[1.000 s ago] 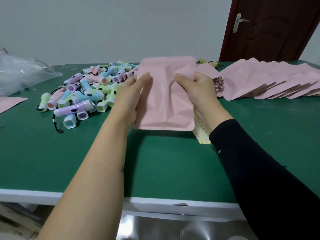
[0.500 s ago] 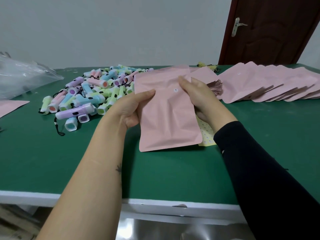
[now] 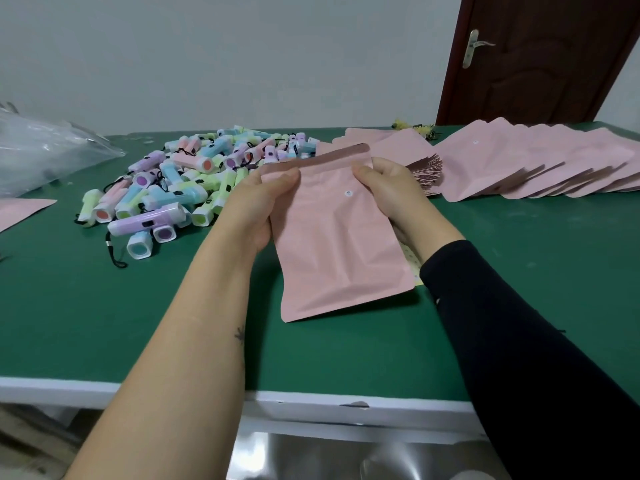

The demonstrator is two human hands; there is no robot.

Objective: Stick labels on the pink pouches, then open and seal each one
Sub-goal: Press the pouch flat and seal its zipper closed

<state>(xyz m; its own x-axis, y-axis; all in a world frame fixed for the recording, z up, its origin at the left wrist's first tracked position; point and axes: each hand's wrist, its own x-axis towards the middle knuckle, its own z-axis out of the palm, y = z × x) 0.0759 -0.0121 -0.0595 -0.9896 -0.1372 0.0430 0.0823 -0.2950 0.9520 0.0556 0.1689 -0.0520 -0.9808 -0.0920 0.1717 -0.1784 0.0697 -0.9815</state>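
Observation:
A pink pouch [image 3: 341, 251] with a small round white label [image 3: 347, 193] near its top is held above the green table [image 3: 104, 323]. My left hand [image 3: 258, 202] pinches its top left corner. My right hand [image 3: 388, 192] pinches its top right. The pouch mouth [image 3: 332, 157] gapes slightly, showing a darker inner strip. A row of overlapping pink pouches [image 3: 540, 161] lies at the right, one showing a white label. A yellow dotted label sheet [image 3: 412, 265] peeks out under the held pouch.
A heap of small pastel flashlights [image 3: 180, 188] with black cords lies at centre left. A clear plastic bag [image 3: 45, 150] sits at far left, with another pink pouch [image 3: 20, 211] in front of it. A brown door [image 3: 540, 57] stands behind the table.
The pouch has come down and toward me and now shows its labelled face. Both hands shifted up to its top edge, and the mouth has parted.

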